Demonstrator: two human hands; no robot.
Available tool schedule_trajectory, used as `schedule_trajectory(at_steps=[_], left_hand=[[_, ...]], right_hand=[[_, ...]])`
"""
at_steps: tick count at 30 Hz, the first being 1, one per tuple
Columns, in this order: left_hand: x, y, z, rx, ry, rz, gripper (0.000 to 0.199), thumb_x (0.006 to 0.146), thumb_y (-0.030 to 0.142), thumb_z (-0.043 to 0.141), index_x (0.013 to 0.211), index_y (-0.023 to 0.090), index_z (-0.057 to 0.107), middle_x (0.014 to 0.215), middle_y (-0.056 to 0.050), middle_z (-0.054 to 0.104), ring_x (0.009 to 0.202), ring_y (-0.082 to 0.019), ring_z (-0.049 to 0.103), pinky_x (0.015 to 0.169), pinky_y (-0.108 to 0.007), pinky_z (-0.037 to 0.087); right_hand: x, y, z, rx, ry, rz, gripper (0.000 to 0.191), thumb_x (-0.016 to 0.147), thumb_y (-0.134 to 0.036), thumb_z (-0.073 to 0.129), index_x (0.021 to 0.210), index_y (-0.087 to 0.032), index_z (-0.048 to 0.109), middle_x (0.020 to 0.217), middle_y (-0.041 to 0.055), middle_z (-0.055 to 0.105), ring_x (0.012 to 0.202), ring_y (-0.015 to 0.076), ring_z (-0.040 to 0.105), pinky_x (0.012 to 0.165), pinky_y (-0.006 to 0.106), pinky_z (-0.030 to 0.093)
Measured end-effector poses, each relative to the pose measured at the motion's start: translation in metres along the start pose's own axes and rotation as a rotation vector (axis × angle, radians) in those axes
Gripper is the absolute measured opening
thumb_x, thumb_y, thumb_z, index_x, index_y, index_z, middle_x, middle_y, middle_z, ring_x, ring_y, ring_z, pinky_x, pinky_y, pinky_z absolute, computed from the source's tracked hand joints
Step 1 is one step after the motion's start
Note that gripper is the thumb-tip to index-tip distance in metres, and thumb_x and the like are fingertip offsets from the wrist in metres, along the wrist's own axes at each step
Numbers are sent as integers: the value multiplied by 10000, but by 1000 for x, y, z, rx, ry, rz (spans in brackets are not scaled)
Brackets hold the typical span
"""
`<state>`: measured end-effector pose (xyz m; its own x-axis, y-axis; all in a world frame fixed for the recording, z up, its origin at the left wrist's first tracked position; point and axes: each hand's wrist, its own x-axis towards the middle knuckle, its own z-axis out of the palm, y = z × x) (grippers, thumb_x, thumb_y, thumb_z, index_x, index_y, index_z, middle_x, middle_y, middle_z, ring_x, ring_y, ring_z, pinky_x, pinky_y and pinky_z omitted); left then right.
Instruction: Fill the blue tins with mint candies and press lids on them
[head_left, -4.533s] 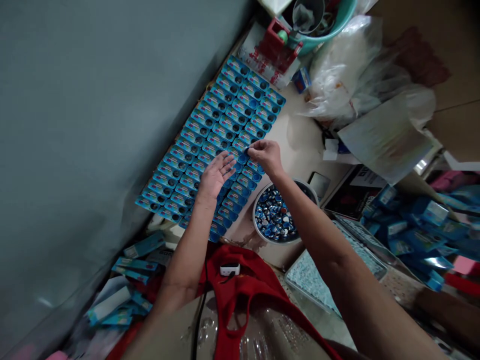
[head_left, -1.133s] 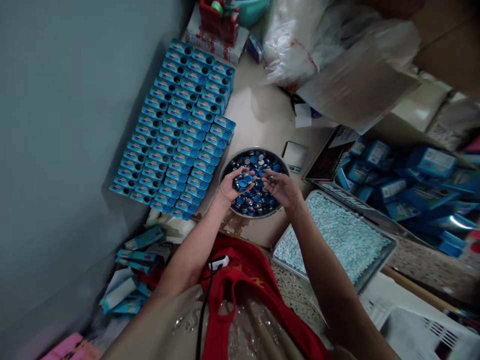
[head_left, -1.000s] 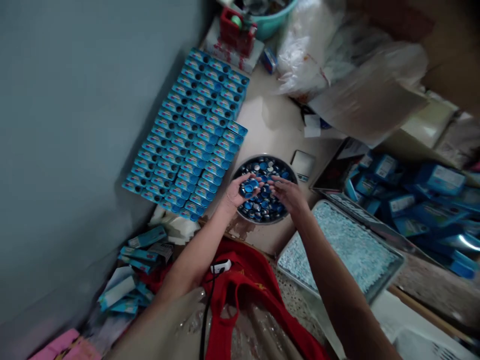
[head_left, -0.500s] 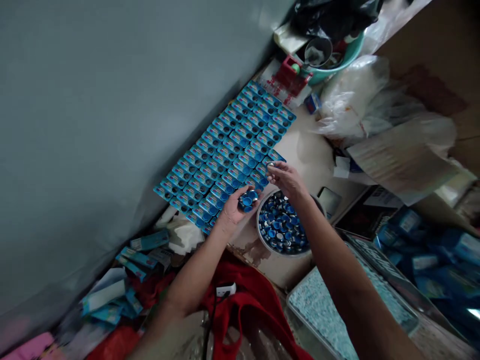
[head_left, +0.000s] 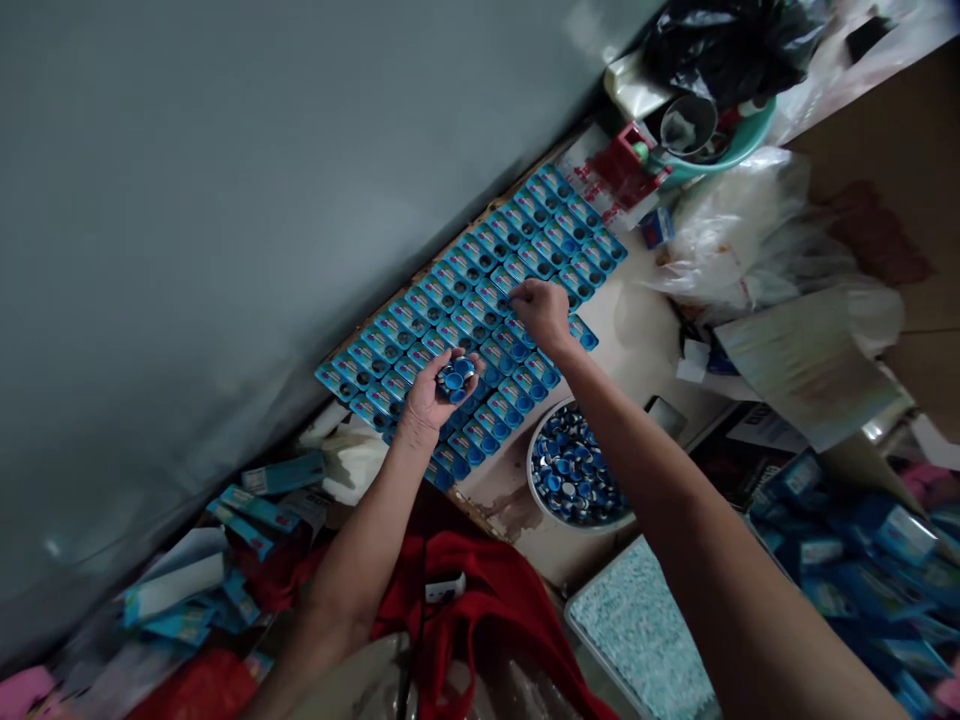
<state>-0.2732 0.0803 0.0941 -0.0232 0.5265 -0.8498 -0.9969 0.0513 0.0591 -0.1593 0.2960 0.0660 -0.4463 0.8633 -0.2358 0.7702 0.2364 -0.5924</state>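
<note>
Several small round blue-and-silver caps [head_left: 455,380] are cupped in my left hand [head_left: 429,392], palm up, with the fingers curled around them. Under and beyond it lie rows of small blue blister cards [head_left: 450,290], many with a round dark or blue spot at one end. My right hand [head_left: 541,310] reaches over the middle of these rows with its fingers pinched together, pointing down at a card. Whatever sits between those fingertips is hidden. A round tub [head_left: 531,470] full of the same blue-and-silver caps stands below my right forearm.
A tray of pale blue granules [head_left: 645,620] is at the lower right, near a heap of blue packets [head_left: 870,560]. Clear plastic bags [head_left: 720,220] and a turquoise basin [head_left: 739,150] fill the upper right. The grey wall [head_left: 225,180] borders the table's left side.
My right hand has moved from beside the tub up over the middle card rows, with the fingers turned downward. The left hand has shifted left over the cards, still holding caps. The view has turned slightly.
</note>
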Motion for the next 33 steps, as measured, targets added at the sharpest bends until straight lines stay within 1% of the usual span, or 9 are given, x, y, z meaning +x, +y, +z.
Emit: schedule_trajectory(at_steps=[5,9,13,15,18,21,24,29,33], left_hand=[[2,6,2,-53,-39,11,241,1131,254,549,1023,141,732,1011,-136,843,1081,-274,851,934,-392,720],[11,8,4,-81,-60,21,221,1119,274,580,1023,147,733,1074,-143,850,1205,-305,825,1081,-495,683],[16,5,3,-101,-80,32,198,1105,277,599,1036,152,737,1097,-144,852,1254,-319,809,1145,-549,646],[13,3,3,-116,-84,36,184,1092,271,609,1042,151,740,1091,-143,853,1238,-322,814,1155,-576,637],[8,1,2,-139,-93,53,230,1109,265,566,1006,147,735,1079,-147,853,1207,-313,825,1155,-572,638],[7,-3,3,-147,-110,75,320,1143,279,500,970,147,735,1034,-140,852,1185,-298,832,1142,-533,649],[12,-10,7,-135,-56,85,291,1116,270,533,954,162,749,1003,-119,857,1151,-287,838,1108,-481,669],[20,-28,16,-163,-7,96,248,1095,271,572,962,178,760,944,-88,851,1053,-242,850,1028,-363,682],[22,-36,19,-221,-42,102,233,1096,310,578,1134,182,769,1007,-95,859,1087,-257,847,1005,-386,686]], right_hand=[[22,-15,7,-206,-38,19,119,812,-101,762,802,-219,755,1021,104,809,1094,329,749,996,457,565],[50,-12,5,-257,-111,108,240,877,-248,856,728,-190,676,888,92,757,1048,302,739,948,449,552],[58,-17,-1,-256,-140,135,323,995,-352,758,752,-168,653,948,96,747,1114,283,727,952,410,509],[41,-26,-4,-263,-120,74,226,978,-272,744,790,-177,663,975,96,757,1126,289,725,956,400,503],[-10,-38,-9,-167,-87,-49,131,857,-181,802,847,-229,681,932,52,769,964,256,717,884,365,516],[-74,-41,-7,93,-86,-119,125,941,-369,760,912,-262,701,757,0,697,720,202,646,728,329,480],[-120,-39,3,225,-130,-35,297,969,-590,718,961,-294,708,696,-17,674,653,203,626,663,320,441],[-134,-30,20,255,-37,74,274,890,-559,755,916,-290,711,805,20,743,767,232,694,737,335,522],[-126,-16,21,506,-129,207,288,802,-510,771,934,-266,696,797,19,716,743,220,680,674,323,547]])
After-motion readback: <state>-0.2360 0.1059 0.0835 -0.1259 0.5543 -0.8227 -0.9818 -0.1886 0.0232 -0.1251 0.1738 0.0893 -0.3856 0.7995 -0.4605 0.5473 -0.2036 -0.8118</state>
